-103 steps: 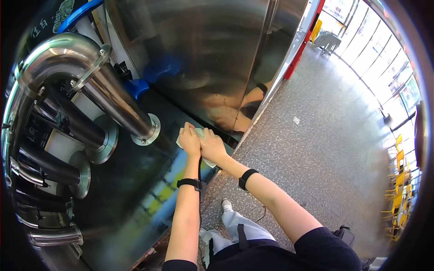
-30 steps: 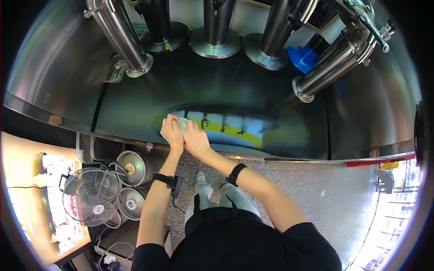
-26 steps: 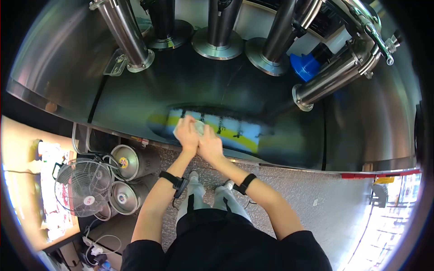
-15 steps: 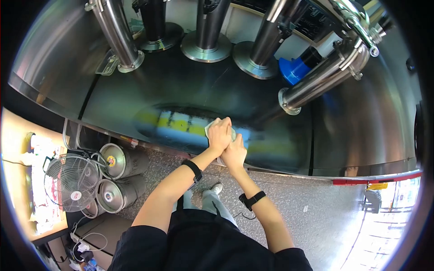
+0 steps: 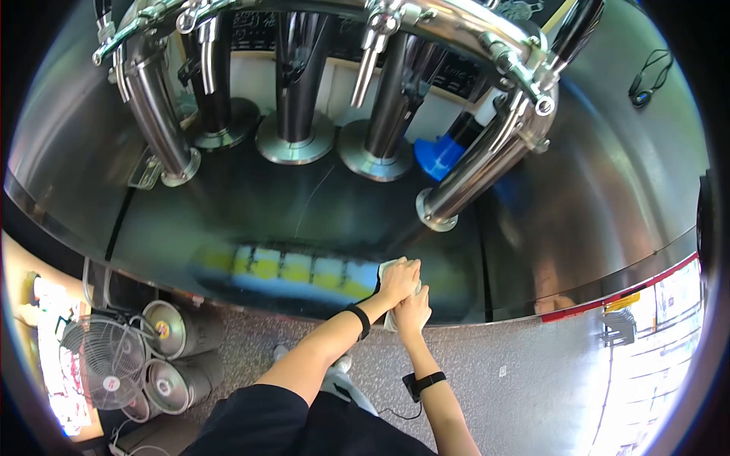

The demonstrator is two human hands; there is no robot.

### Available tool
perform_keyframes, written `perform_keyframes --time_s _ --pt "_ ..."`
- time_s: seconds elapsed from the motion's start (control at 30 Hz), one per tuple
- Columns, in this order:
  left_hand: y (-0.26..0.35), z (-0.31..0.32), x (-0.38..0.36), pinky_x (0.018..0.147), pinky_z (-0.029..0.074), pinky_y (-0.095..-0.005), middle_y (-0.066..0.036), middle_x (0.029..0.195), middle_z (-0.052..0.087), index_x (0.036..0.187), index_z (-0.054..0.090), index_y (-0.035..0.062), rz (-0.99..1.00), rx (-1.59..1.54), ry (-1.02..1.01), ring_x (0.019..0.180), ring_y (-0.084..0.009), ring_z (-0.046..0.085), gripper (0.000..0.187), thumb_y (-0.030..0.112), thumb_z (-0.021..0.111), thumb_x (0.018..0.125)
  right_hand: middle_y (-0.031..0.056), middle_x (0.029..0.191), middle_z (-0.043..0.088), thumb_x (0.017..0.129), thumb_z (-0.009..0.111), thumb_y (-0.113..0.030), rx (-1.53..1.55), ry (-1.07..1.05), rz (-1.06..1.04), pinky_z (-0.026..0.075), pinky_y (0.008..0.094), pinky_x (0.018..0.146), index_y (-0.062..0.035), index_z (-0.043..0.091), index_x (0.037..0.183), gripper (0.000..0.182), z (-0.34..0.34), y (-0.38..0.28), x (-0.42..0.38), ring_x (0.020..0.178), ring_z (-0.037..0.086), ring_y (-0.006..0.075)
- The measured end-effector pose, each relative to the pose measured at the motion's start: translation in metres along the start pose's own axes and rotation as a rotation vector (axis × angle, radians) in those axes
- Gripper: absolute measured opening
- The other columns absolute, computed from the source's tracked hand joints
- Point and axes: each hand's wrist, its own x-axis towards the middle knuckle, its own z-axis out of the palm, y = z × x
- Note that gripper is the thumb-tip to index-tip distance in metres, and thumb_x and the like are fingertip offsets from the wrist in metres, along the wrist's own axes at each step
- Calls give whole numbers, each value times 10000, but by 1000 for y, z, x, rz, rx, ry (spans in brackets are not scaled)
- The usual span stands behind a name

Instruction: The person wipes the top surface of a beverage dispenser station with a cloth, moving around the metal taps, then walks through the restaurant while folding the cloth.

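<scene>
Both hands meet on a pale cloth (image 5: 389, 321) at the front edge of the dark, shiny countertop (image 5: 251, 205). My left hand (image 5: 400, 281) presses on the cloth, its fingers bent over it. Close against it on the right is my right hand (image 5: 412, 310), with fingers closed on the same cloth. Part of the cloth shows above and below the hands; the rest is hidden under them. A bright yellow and blue reflection lies on the counter left of the hands.
Metal tap columns (image 5: 464, 190) stand along the back, joined by a chrome pipe (image 5: 456, 30). A blue object (image 5: 441, 156) sits between two columns. At lower left are a fan (image 5: 110, 361) and metal kegs (image 5: 166, 386) on the floor.
The view has shifted, showing more of the taps. Both hands have moved right along the counter's front edge with the cloth, away from the bright reflection's middle.
</scene>
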Motion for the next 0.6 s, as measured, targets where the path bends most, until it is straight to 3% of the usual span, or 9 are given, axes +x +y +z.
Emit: perform_keyframes --time_s 0.13,0.23,0.3,0.33,0.37,0.43,0.5,0.53,0.6 --pt "2 14 25 720 477 -449 -139 812 622 834 543 27 -3 -68 -107 819 -317 570 151 168 496 857 157 922 494 763 634 -244 -89 -28 12 517 417 557 -40 597 920 260 6 20 22 771 596 325" --pt "4 6 31 845 460 -425 -189 1006 598 1025 546 6 42 -188 -156 980 -343 557 235 172 483 872 163 945 499 783 623 -246 -64 43 69 519 429 592 -55 553 1035 324 6 20 40 806 598 332" --pt "-12 14 19 936 435 -412 -205 1200 521 1139 507 -26 272 -101 -85 1117 -337 509 339 185 494 874 161 1016 487 784 638 -268 -122 33 63 528 415 624 -109 470 1204 479 32 39 51 870 583 331" --pt "-10 -9 18 1029 375 -417 -213 1314 453 1273 441 -9 197 -156 -288 1243 -349 427 453 228 501 892 179 1013 502 813 605 -265 -158 51 77 516 446 659 -80 489 1156 407 21 24 58 882 591 350" --pt "-8 -29 13 991 412 -410 -203 1263 480 1254 429 -17 209 -198 -215 1178 -340 480 448 159 533 855 183 1033 507 820 610 -290 -132 3 133 519 443 659 -98 470 1196 444 16 14 66 887 599 347" --pt "-19 -63 4 1003 400 -408 -184 1321 442 1247 453 2 148 -167 -276 1203 -347 461 419 167 546 873 184 1037 510 808 645 -318 -109 16 260 523 442 670 -116 452 1225 501 23 -3 82 895 607 344" --pt "-33 -105 -7 951 437 -397 -155 1270 476 1220 468 21 118 -200 -226 1156 -342 497 391 142 569 862 184 1035 512 795 669 -330 -130 37 238 526 441 676 -121 449 1229 529 33 -22 91 894 611 347" --pt "-34 -132 -16 853 471 -415 -158 1163 504 1152 482 5 63 -208 -147 1053 -351 543 328 118 559 854 184 1034 512 789 681 -335 -143 47 231 527 441 679 -123 448 1231 543 37 -34 94 894 613 349" --pt "-49 -171 -41 780 491 -408 -142 1113 525 1127 503 39 -63 -207 -29 942 -350 585 266 109 547 875 180 1038 511 788 689 -328 -140 18 175 536 424 671 -108 433 1226 553 41 -63 94 903 609 338"
